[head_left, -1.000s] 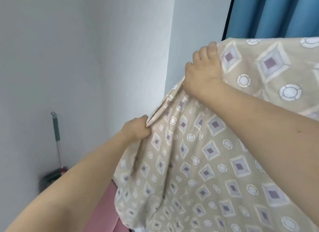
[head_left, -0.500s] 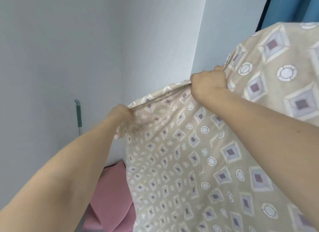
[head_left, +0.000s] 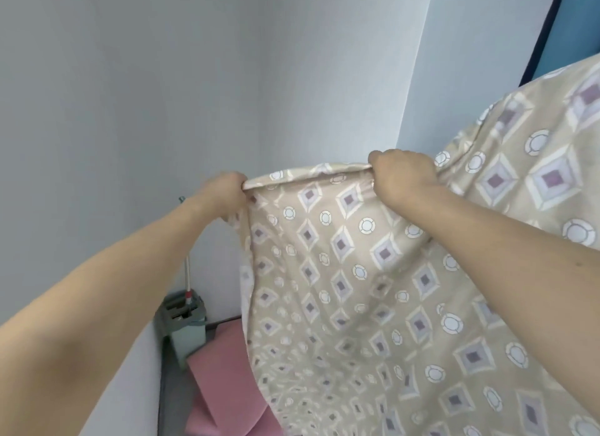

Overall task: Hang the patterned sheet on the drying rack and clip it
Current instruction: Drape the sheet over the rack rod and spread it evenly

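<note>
The beige patterned cotton sheet [head_left: 373, 289] with diamonds and circles fills the centre and right of the frame. The left hand [head_left: 224, 192] and the right hand [head_left: 401, 174] both grip its folded top edge, stretched between them. A pink cloth [head_left: 224, 387] lies at the bottom centre.

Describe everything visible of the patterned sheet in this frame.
The patterned sheet is a thin beige fabric printed with purple-centred diamonds and white rings. Its top edge is rolled and pulled taut between the two hands: the left hand grips the left corner, the right hand grips further along. To the right it rises over something hidden; below the hands it hangs in soft folds out of frame, in front of a pink cushion. No clip is visible.
</note>
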The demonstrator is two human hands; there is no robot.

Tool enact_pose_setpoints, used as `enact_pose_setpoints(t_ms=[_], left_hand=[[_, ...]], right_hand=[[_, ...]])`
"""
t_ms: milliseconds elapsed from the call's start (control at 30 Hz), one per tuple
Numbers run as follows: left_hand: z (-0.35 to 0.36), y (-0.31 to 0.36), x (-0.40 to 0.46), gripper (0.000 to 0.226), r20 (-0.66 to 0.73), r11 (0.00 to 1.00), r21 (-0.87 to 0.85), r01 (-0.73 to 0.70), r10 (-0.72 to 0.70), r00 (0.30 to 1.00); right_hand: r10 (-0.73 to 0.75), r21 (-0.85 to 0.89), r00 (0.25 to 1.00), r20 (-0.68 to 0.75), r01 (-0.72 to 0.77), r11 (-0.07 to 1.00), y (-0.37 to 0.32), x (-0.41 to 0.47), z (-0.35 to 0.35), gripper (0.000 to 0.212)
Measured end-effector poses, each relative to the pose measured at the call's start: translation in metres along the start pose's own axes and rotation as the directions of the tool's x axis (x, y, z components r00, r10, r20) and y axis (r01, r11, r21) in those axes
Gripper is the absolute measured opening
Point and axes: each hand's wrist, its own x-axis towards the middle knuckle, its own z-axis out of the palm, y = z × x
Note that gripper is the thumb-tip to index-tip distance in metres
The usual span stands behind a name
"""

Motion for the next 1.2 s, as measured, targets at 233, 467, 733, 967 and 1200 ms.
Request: enact_pose_setpoints(t_ms=[233,467,733,967,1200], left_hand=[[-0.007,0.021,-0.01,0.009,-0.007,0.529,-0.848,0.033,-0.074,0.997],[-0.009,0.063,-0.028,0.014,-0.005,0.639,-0.755,-0.143,0.212,0.977],[0.0,0.068,-0.058,0.011,0.112,0.535,-0.837,-0.117,0.375,0.92],[0.037,0.051,-0.053,0.02,-0.094,0.59,-0.803,-0.087,0.018,0.995],[0.077,0.079,-0.096,0.057,-0.004,0.207,-0.975,-0.084,0.359,0.933]], right_hand=[[0.126,0.111,0.989,-0.081,-0.117,0.987,0.009,0.009,0.008,0.043],[-0.165,0.291,0.964,0.208,0.1,0.952,-0.017,0.007,0.018,0.054],[-0.269,0.5,0.934,0.237,0.12,0.857,-0.026,0.004,0.016,0.011],[-0.1,0.657,0.99,0.1,0.01,0.754,-0.005,0.011,-0.008,0.033],[-0.053,0.52,0.983,0.175,-0.047,0.853,0.031,-0.004,-0.013,0.017]])
